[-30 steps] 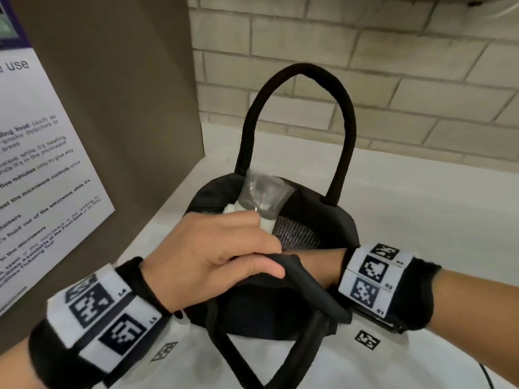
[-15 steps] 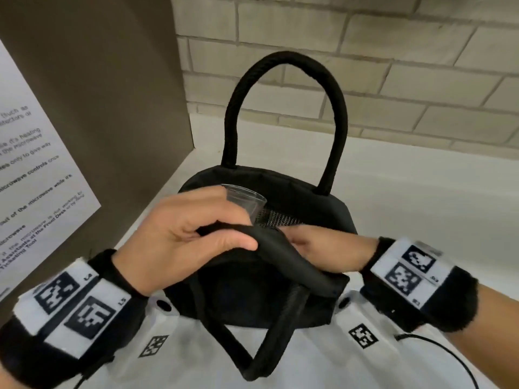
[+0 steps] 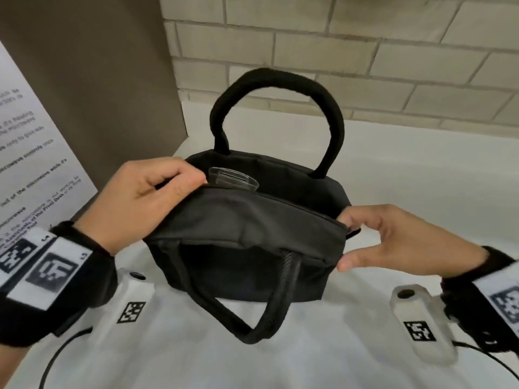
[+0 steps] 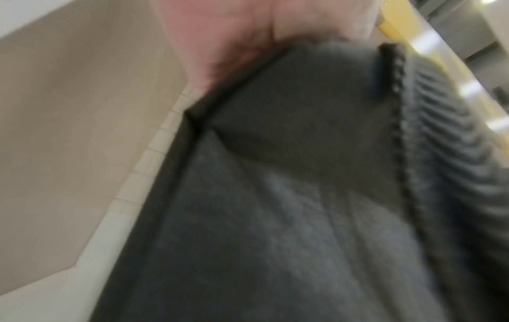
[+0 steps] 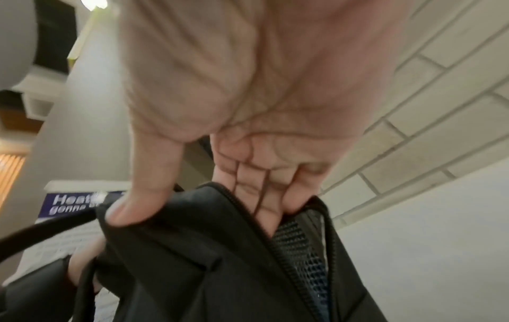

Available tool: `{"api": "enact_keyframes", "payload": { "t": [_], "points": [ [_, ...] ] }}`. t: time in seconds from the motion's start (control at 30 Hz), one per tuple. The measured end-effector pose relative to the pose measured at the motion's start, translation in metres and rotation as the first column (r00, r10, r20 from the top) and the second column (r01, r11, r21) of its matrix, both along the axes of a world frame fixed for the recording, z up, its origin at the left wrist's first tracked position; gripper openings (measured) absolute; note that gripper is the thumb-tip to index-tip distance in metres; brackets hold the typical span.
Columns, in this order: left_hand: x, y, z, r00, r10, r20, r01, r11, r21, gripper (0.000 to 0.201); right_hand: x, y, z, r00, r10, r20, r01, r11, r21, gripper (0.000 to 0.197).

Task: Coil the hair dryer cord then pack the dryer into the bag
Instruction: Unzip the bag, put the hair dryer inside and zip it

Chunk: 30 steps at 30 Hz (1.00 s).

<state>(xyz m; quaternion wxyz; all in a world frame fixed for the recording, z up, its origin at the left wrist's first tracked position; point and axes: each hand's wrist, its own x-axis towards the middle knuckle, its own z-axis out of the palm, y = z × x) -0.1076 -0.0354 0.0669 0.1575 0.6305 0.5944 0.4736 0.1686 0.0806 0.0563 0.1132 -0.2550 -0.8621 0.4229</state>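
Note:
A black bag (image 3: 252, 234) stands on the white counter (image 3: 407, 169). The hair dryer's clear nozzle (image 3: 233, 179) just shows above the opening; the rest of the dryer and its cord are hidden inside. My left hand (image 3: 179, 181) grips the near rim at the bag's left corner with curled fingers. My right hand (image 3: 351, 242) pinches the right end, with its fingers tucked inside and its thumb outside. In the right wrist view the right hand (image 5: 192, 207) has its fingers along the zip beside a mesh pocket (image 5: 300, 250). The blurred left wrist view shows my palm (image 4: 248, 32) on bag fabric (image 4: 275, 196).
The far handle (image 3: 276, 80) stands upright and the near handle (image 3: 269, 318) hangs down the front. A brown panel (image 3: 98, 80) with a white notice (image 3: 31, 169) rises close on the left. A brick wall (image 3: 365, 51) runs behind the counter.
The nozzle has sunk lower into the bag. My right hand came out of the opening and slid to the bag's right end. The near wall is drawn up across the opening.

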Motion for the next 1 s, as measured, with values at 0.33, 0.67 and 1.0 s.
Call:
{"api": "enact_keyframes", "payload": {
  "t": [0.33,0.67,1.0],
  "points": [
    [-0.015,0.021,0.010,0.861,0.026,-0.508,-0.192,0.941,-0.278,0.038,-0.030,-0.003,0.004,0.989,-0.109,0.097,-0.036,0.459,0.888,0.026],
    [-0.001,0.027,0.005,0.678,-0.133,-0.723,0.033,0.988,-0.151,0.056,-0.071,0.018,-0.019,0.948,-0.304,0.095,-0.073,0.083,0.994,0.035],
    [-0.006,0.034,-0.008,0.692,-0.098,-0.715,0.094,0.995,-0.045,0.042,-0.080,0.022,0.002,0.956,-0.217,0.198,-0.129,0.295,0.947,0.044]
  ]
}}
